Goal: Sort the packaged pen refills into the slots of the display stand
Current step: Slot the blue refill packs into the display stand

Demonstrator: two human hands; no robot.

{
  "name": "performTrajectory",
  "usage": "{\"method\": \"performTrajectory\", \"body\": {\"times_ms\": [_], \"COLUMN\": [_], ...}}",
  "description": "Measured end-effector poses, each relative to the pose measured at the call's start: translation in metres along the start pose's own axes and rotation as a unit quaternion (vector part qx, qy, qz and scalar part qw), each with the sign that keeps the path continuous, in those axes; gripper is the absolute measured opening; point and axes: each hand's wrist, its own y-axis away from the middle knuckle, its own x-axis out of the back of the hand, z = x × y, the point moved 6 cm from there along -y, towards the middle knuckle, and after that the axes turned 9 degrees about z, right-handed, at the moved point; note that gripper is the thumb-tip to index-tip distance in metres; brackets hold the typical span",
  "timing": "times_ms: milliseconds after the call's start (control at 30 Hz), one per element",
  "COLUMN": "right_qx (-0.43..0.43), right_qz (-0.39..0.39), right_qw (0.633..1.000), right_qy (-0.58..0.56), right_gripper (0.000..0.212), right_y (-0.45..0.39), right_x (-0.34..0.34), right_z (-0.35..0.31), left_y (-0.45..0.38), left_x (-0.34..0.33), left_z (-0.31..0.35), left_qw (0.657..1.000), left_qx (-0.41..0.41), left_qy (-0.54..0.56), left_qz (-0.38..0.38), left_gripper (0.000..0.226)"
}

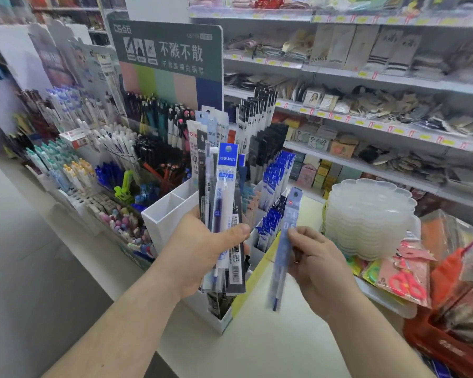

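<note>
Shelving: wall shelves along the right, stocked with packaged goods.
Tabletop: pale tabletop carrying the stand and a stack of clear trays.
Display stand: white slotted display stand beneath the hands; blue refill packs stand upright in slots on its right side.
Bundle: bundle of packaged refills held upright over the stand.
Left hand: left hand, fingers curled round the bundle, thumb across its front.
Right hand: right hand, fingers pinching a single blue refill pack, blurred, just right of the stand.

Bright even light, blurred, bowed edges
</note>
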Motion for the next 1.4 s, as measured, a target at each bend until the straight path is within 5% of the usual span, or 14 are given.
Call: {"method": "performTrajectory", "body": {"times_ms": [200,333,567,900,1400], "right_qx": [0.130,0.232,0.314,0.371,0.335], "right_qz": [0.034,0.038,0.012,-0.020,0.012], "right_qw": [0.991,0.972,0.948,0.917,0.899], "right_qy": [0.004,0.019,0.051,0.145,0.281], "right_gripper": [0.015,0.037,0.032,0.015,0.022], "right_y": [-0.001,0.000,0.000,-0.004,-0.014], "right_x": [0.000,-0.013,-0.047,-0.097,-0.044], "right_z": [-0.036,-0.065,-0.094,-0.123,-0.056], "left_y": [-0.007,-0.009,-0.011,-0.015,-0.021], "left_x": [0.039,0.055,0.068,0.081,0.073], "left_z": [0.019,0.027,0.027,0.021,0.014], "left_qw": [0.993,0.987,0.983,0.979,0.989], "left_qx": [-0.032,-0.045,-0.045,-0.043,-0.044], "left_qy": [0.020,0.052,0.086,0.101,0.047], "left_qz": [0.107,0.148,0.156,0.170,0.134], "left_gripper": [0.080,0.064,0.061,0.045,0.021]}}
